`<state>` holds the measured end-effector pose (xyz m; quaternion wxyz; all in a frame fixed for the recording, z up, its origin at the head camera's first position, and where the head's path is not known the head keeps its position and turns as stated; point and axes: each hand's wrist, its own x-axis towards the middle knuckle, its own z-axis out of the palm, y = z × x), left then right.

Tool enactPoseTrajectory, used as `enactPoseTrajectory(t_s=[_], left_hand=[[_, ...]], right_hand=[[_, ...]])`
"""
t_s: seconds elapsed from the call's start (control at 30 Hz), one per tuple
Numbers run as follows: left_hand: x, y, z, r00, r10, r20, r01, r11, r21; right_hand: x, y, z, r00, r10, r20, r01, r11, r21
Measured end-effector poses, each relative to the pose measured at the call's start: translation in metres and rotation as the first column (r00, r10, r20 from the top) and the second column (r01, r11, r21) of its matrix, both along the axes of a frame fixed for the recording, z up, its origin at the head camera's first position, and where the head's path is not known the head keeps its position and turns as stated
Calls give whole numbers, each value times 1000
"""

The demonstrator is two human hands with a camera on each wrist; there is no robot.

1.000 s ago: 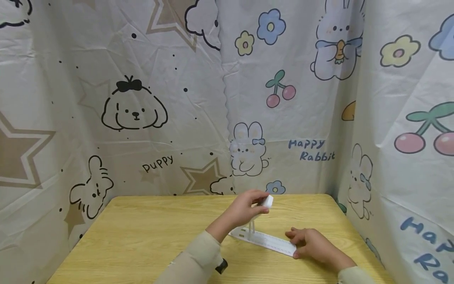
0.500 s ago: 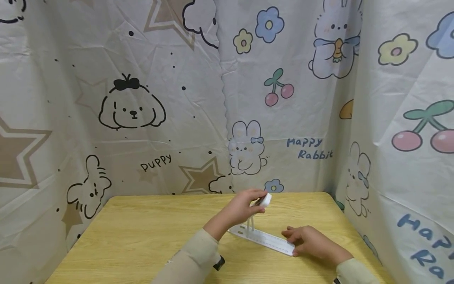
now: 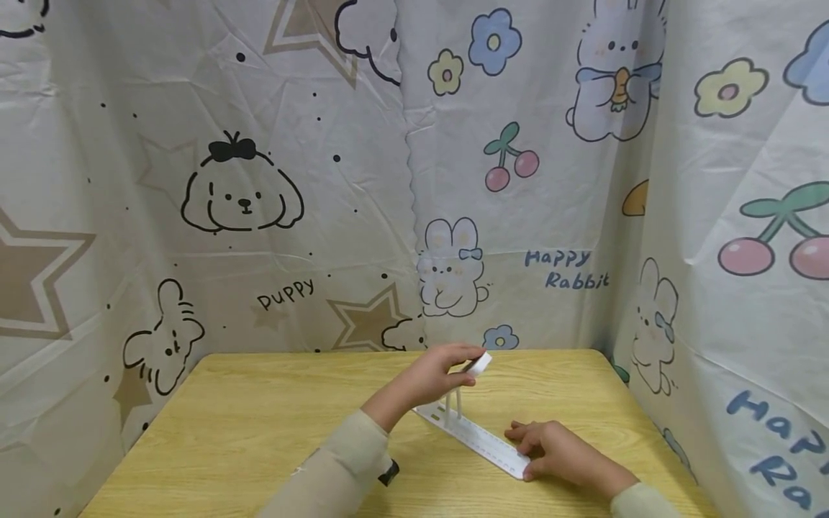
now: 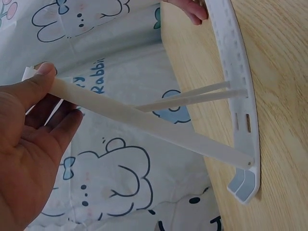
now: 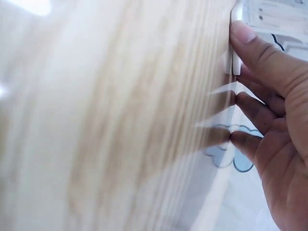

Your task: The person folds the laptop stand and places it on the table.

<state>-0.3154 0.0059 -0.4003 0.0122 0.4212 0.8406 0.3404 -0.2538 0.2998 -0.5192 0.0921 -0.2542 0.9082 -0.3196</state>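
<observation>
A white folding stand stands on the table, its long notched base (image 3: 479, 439) lying at a slant. In the left wrist view its flat upper arm (image 4: 144, 120) rises from a hinge near a grey pad (image 4: 243, 185), propped by two thin struts (image 4: 192, 98) that meet the base. My left hand (image 3: 434, 374) pinches the raised end of that arm between thumb and fingers. At the base's near right end, my right hand (image 3: 566, 453) grips the edge, its thumb on the stand's end (image 5: 236, 62) in the right wrist view and the other fingertips at the tabletop.
The light wood table (image 3: 272, 424) reaches back to a hanging cloth (image 3: 363, 216) printed with puppies, rabbits and flowers. More cloth hangs along the left and right sides. A small black piece (image 3: 388, 473) shows at the left sleeve.
The base has turned, its right end swinging toward me with my right hand. My left hand and the raised arm end have shifted slightly left.
</observation>
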Motion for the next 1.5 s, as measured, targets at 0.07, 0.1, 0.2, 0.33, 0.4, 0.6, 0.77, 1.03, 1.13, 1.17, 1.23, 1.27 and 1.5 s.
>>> enactPoseTrajectory(t_s=[0.07, 0.1, 0.2, 0.33, 0.4, 0.6, 0.77, 1.03, 1.13, 1.17, 1.23, 1.27, 1.5], left_hand=[[1, -2, 0, 1000, -2, -1, 2, 1000, -2], [1, -2, -1, 1000, -4, 3, 4, 1000, 0], [3, -3, -3, 1000, -12, 9, 12, 1000, 2], [6, -3, -5, 1000, -17, -14, 17, 1000, -3], [8, -2, -5, 999, -10, -30, 10, 1000, 8], [13, 1, -8, 998, 32, -57, -28, 997, 67], [17, 4, -11, 995, 35, -98, -24, 994, 105], [21, 2, -18, 999, 46, -23, -39, 970, 240], [20, 1, -21, 999, 47, -14, -42, 964, 264], [20, 1, -22, 998, 53, -22, -46, 964, 261], [19, 1, -22, 997, 63, -40, -51, 966, 253], [19, 1, -22, 997, 68, -47, -54, 967, 250], [18, -6, -21, 994, 97, -42, -84, 964, 254]], right_hand=[[1, -2, 1, 1000, 23, 0, -23, 1000, 11], [1, -2, 2, 999, 36, 2, -36, 999, 16], [2, 0, 4, 997, 76, 5, -76, 996, 41], [-1, 3, 8, 991, 130, 43, -132, 990, 54], [-4, 5, 9, 985, 146, 87, -149, 988, 31], [-11, 13, 8, 959, 169, 227, -160, 985, -59], [-14, 20, 6, 956, 208, 207, -204, 978, -43], [-14, 12, 2, 960, 200, 196, -193, 980, -54], [-13, 9, 1, 963, 184, 196, -175, 983, -62], [-13, 8, 0, 965, 181, 192, -172, 983, -61], [-11, 6, -2, 967, 184, 175, -176, 982, -63], [-10, 4, -4, 969, 191, 160, -183, 981, -62], [1, -22, -5, 975, 211, 67, -204, 974, -95]])
